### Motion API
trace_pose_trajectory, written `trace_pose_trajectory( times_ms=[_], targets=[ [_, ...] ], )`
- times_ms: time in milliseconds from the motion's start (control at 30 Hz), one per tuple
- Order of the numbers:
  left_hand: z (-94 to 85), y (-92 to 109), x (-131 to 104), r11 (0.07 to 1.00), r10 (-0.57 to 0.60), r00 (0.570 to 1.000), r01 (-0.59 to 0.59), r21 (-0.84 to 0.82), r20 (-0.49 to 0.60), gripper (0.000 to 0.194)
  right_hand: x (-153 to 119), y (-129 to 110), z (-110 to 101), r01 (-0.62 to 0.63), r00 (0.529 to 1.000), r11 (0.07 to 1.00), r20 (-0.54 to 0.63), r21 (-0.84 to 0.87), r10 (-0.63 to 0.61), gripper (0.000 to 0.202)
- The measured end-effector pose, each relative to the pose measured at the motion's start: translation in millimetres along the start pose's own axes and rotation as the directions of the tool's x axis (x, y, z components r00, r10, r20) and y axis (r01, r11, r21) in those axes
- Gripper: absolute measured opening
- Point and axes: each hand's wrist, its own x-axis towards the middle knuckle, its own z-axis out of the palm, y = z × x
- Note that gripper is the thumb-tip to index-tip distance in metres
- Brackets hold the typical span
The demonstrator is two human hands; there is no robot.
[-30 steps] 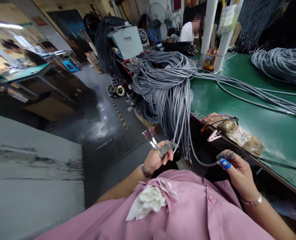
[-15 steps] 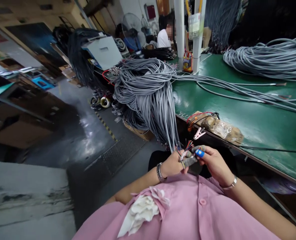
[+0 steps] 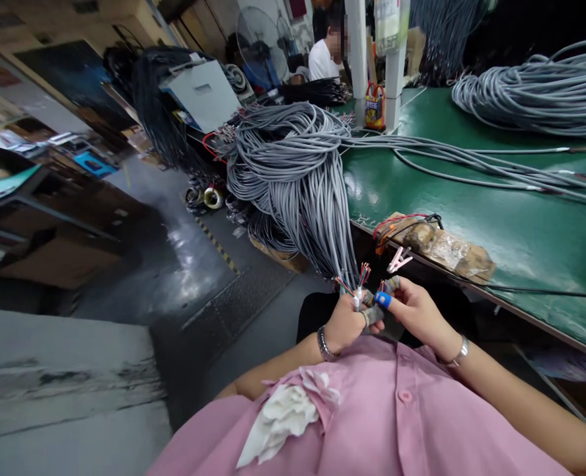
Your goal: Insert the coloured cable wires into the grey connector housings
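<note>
My left hand (image 3: 346,324) is closed around the ends of grey cables (image 3: 329,225). Thin coloured wires (image 3: 363,272) fan upward from white-wrapped cable ends beside its thumb. Close on the right, my right hand (image 3: 415,309) has thumb and forefinger pinched on a few short coloured wires at a cable end. Grey covers sit on several fingertips, and blue tape wraps the right thumb. Beyond my right hand, a pink clip (image 3: 400,260) sticks out at the bench edge, by a taped brown block (image 3: 444,250) with red and black leads.
A green bench (image 3: 545,244) runs along the right, bearing a large grey cable coil (image 3: 535,99) and loose cables. A yellow-red packet (image 3: 374,107) stands by the white posts. A person in a white top (image 3: 324,61) sits at the back. A fan (image 3: 261,49) is behind.
Both hands have shifted slightly; the coloured wires above my left hand now stand more upright and spread into separate bunches. The view has tilted a little downward.
</note>
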Motion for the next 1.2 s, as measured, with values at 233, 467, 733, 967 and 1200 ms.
trace_pose_trajectory(
  times_ms=[233, 467, 733, 967, 1200],
  targets=[
    [-4.2, 6.3, 2.7, 0.996, 0.036, 0.998, -0.040, 0.084, 0.054, 0.036, 5.6, 12.8, -10.8, 0.010, 0.998, 1.000, -0.059, -0.024, -0.011, 0.022],
    [-0.9, 2.2, 8.2, 0.996, 0.075, 0.997, -0.076, -0.045, -0.024, 0.035, 7.4, 15.8, -6.4, -0.029, 0.987, 0.993, -0.151, 0.111, 0.046, 0.017],
    [-4.6, -3.6, 9.1, 0.975, 0.124, 0.976, -0.154, -0.162, -0.181, 0.034, 6.7, 20.7, 4.1, -0.054, 0.988, 0.969, -0.129, 0.243, 0.087, 0.019],
    [-9.1, -2.4, 8.1, 0.972, 0.102, 0.967, -0.147, -0.182, -0.235, 0.030, 3.6, 19.2, 4.5, -0.038, 0.997, 0.993, -0.061, 0.109, 0.045, 0.020],
    [-8.4, -2.0, 8.3, 0.985, 0.085, 0.980, -0.110, -0.131, -0.179, 0.032, 4.7, 7.2, -3.3, -0.028, 0.996, 0.999, -0.084, 0.019, 0.030, 0.020]
  ],
)
